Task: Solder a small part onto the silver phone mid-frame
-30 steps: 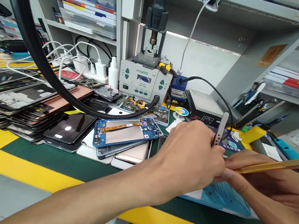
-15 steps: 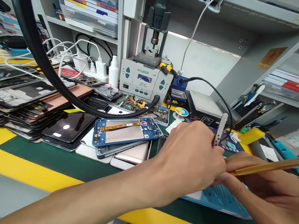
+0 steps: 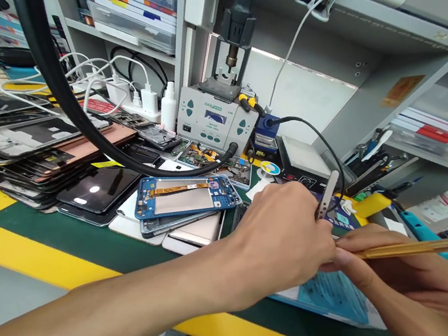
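Note:
My left hand point(image 3: 279, 238) reaches across from the left, fingers closed round a pair of metal tweezers point(image 3: 329, 193). Their flat end with small holes sticks up above the knuckles, and the tips are hidden. Close against it, my right hand point(image 3: 409, 280) pinches a slim amber-coloured stick point(image 3: 429, 247) that points out to the right. Its working end is out of sight between the hands, so I cannot tell what they touch there. Below both hands lies a light blue flat sheet or pad point(image 3: 331, 298) on the dark green mat point(image 3: 268, 321).
Phone housings, one with a blue frame point(image 3: 181, 194), lie left of my hands. Stacked phone parts point(image 3: 37, 156) stand further left. Behind are a hot-air station point(image 3: 208, 117), a white bottle point(image 3: 168, 108) and a solder reel point(image 3: 269, 168). A thick black hose point(image 3: 73, 117) arches across the front.
The amber stick and my right hand have shifted slightly to the right. My left hand keeps its hold on the tweezers, almost in place. The view has moved a little.

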The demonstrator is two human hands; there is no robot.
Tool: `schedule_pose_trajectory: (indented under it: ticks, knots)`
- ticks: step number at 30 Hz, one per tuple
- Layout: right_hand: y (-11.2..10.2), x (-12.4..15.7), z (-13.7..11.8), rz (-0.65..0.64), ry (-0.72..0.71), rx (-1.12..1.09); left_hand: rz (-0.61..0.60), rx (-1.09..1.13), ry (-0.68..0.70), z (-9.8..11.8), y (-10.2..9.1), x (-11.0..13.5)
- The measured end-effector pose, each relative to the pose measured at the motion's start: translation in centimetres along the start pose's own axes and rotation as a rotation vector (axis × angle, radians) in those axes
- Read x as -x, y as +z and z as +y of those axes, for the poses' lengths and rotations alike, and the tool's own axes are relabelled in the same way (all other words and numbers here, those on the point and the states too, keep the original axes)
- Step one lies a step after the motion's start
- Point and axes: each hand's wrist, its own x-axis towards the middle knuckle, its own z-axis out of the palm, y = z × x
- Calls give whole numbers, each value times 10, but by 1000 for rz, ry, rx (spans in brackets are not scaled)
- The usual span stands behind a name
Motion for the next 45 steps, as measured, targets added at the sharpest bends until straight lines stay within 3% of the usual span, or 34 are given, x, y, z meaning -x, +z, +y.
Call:
schedule_pose_trajectory:
  ticks: [3,9,14,24,29,45]
  knots:
    - [3,-1,-1,27,-5,19,1,6,-8,0,0,0]
    - [1,-6,-1,-91,8,-42,-6,-2,-33,2,0,-1]
    - [-4,-6,4,-28,5,-101,-32,21,-38,2,0,0]
    - [1,-7,2,-39,12,-110,-29,21,8,-3,-1,0]
    - [1,-7,2,-165,-4,-78,-20,1,-55,4,-3,0]
    - [2,-7,0,-122,2,-123,-7,36,-80,4,0,0]
